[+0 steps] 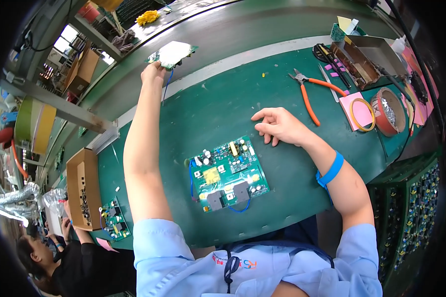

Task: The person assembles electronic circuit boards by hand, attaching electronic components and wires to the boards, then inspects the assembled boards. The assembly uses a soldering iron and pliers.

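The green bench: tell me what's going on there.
A person's left hand holds one circuit board by its edge, out past the far side of the green bench. The right hand, seemingly empty and loosely curled, is over the bench near a second circuit board. Orange-handled pliers lie farther off.
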